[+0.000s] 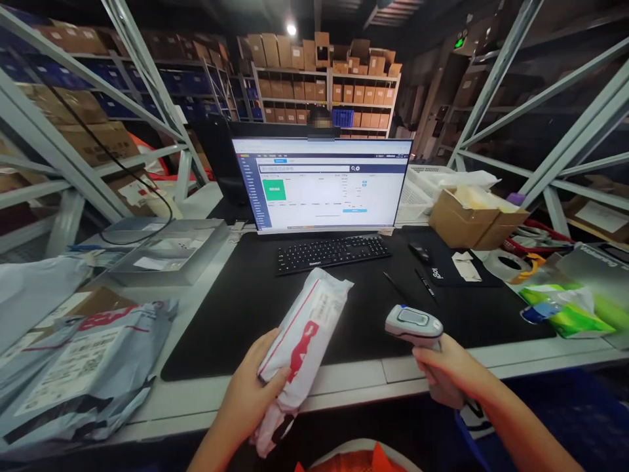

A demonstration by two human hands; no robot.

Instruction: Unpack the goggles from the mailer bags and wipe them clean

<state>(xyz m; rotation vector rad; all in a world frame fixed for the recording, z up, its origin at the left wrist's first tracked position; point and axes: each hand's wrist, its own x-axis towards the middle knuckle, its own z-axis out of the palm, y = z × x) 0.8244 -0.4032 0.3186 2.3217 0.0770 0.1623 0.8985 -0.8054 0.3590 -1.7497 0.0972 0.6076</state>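
Note:
My left hand [260,380] is closed around the lower part of a white plastic mailer parcel [314,328] with red print and a red stripe. The parcel tilts up to the right over the front of the black desk mat [211,328], its torn-looking lower end hanging by my wrist. In my right hand [442,367] is a grey and white barcode scanner [415,322], gripped by its handle, with its head pointing left toward the parcel. Behind both hands lies a black keyboard [334,254], below a lit monitor [319,190].
Grey mailer parcels [83,367] are piled at left, beside a grey tray [170,252]. A mouse [419,252], pens [425,283], a tape roll [506,265], a green tissue pack [565,308] and a cardboard box [472,219] stand at right. Metal frame posts [496,85] flank the desk.

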